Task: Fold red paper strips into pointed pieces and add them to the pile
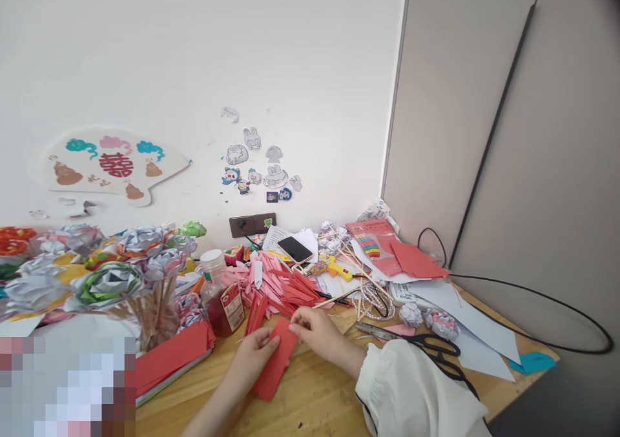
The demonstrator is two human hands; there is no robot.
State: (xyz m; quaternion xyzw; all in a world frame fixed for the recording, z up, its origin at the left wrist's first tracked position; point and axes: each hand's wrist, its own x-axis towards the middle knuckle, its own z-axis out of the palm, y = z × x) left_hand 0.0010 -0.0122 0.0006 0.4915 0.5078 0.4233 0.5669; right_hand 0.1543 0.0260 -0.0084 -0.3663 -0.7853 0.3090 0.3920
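A strip of red paper (pixel 277 367) is held just above the wooden table, slanting toward me. My left hand (pixel 254 358) grips its left edge, with the thumb lying on top. At the upper right corner, the fingers of my right hand (pixel 314 330) pinch the paper; the fingertips partly hide that corner. Beyond my hands lies a heap of folded pink and red paper strips (pixel 285 288). To the left, a stack of red paper sheets (pixel 169 363) rests near a jar with a white lid (pixel 216 295).
Paper flowers on sticks (pixel 116 275) crowd the left side. Black-handled scissors (pixel 426 343) lie beside my right sleeve. Farther back are a phone (pixel 295 250), a yellow glue gun (pixel 338 268) and bead strings (pixel 372 303). White paper (pixel 479 321) and a black cable (pixel 542 287) occupy the right.
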